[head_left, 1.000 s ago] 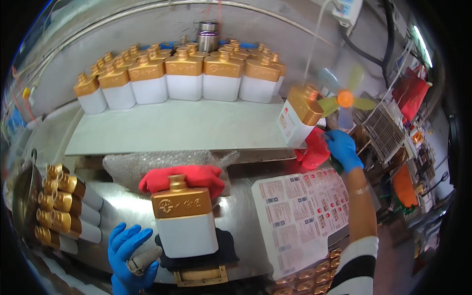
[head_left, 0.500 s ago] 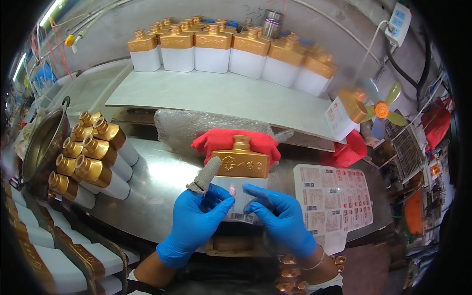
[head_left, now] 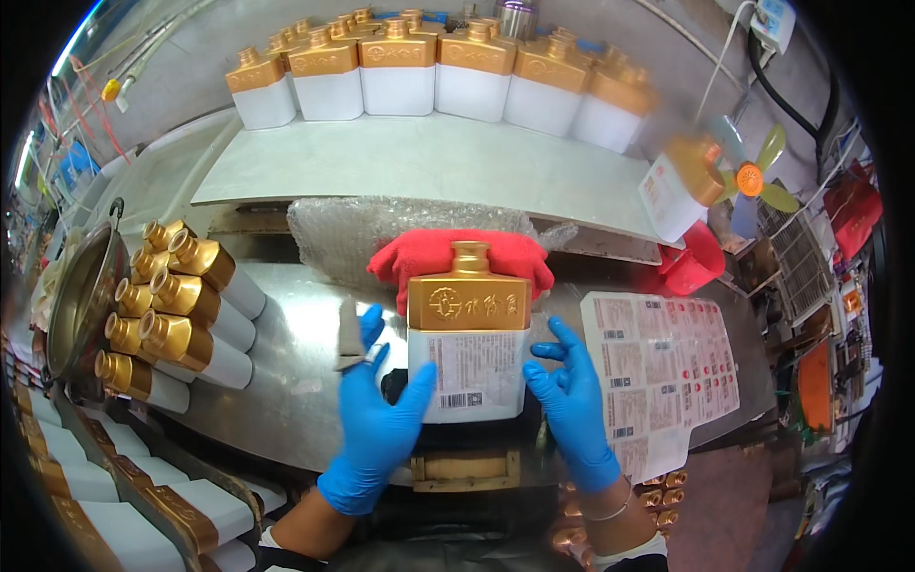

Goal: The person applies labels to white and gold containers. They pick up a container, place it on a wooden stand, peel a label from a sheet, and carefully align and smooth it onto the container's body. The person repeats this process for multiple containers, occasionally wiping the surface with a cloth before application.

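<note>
A bottle with a gold top and white body [head_left: 512, 381] lies face up in front of me, its neck against a folded red cloth [head_left: 396, 253]. A printed label [head_left: 457, 367] covers much of its white front. My left hand [head_left: 376, 419], in a blue glove, is at the bottle's left side with fingers apart. A grey fabric sleeve [head_left: 351, 334] covers one of its fingers. My right hand [head_left: 572, 400], also gloved in blue, is just right of the bottle with its fingers spread and nothing in them.
Label sheets [head_left: 658, 372] lie to the right. Several gold-topped bottles [head_left: 195, 296] lean together at left beside a metal pan [head_left: 91, 296]; more line the back board [head_left: 429, 162]. Behind the red cloth is bubble wrap [head_left: 334, 238]. A small fan [head_left: 750, 178] and red bucket [head_left: 694, 262] stand at right.
My hands have parted to either side of the bottle, and both have opened. The label, earlier partly hidden behind them, now shows on the white front. The view has shifted slightly.
</note>
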`<action>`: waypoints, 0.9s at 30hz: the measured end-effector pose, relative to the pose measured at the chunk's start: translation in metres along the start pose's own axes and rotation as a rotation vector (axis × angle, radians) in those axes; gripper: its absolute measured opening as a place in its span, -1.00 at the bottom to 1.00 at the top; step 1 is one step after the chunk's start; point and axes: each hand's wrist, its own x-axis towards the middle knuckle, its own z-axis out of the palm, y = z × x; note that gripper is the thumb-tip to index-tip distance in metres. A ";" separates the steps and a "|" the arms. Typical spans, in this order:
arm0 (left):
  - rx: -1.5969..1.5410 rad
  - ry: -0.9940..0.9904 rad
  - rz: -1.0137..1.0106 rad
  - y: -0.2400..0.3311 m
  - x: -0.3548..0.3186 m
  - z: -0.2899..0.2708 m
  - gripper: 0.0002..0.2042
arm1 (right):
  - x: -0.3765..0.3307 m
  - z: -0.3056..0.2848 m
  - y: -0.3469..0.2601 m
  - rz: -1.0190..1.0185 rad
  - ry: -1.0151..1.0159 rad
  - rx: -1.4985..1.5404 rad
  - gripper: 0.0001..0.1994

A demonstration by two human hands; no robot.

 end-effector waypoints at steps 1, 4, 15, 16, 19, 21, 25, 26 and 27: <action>-0.428 -0.132 -0.319 0.010 -0.007 0.008 -0.30 | -0.002 0.000 0.002 0.045 -0.052 -0.034 -0.31; -0.469 -0.261 -0.364 -0.002 -0.013 0.012 -0.40 | -0.008 0.008 0.009 0.137 -0.178 -0.096 -0.30; -0.474 -0.324 -0.420 -0.003 -0.011 0.005 -0.40 | -0.012 0.008 0.011 0.110 -0.179 -0.105 -0.34; -0.476 -0.323 -0.424 -0.003 -0.010 0.004 -0.39 | -0.013 0.009 0.012 0.110 -0.182 -0.101 -0.34; -0.527 -0.303 -0.419 0.001 -0.004 0.004 -0.31 | -0.011 0.007 0.014 0.113 -0.182 -0.059 -0.37; -0.581 -0.261 -0.432 0.002 0.001 0.005 -0.36 | -0.010 0.006 0.018 0.136 -0.175 -0.011 -0.38; -0.617 -0.204 -0.409 0.005 0.000 0.009 -0.40 | -0.008 0.007 0.017 0.177 -0.168 -0.005 -0.38; -0.622 -0.193 -0.418 0.004 -0.001 0.010 -0.40 | -0.008 0.007 0.016 0.169 -0.172 -0.005 -0.37; -0.626 -0.183 -0.427 0.003 -0.002 0.010 -0.41 | -0.008 0.007 0.015 0.161 -0.175 -0.005 -0.37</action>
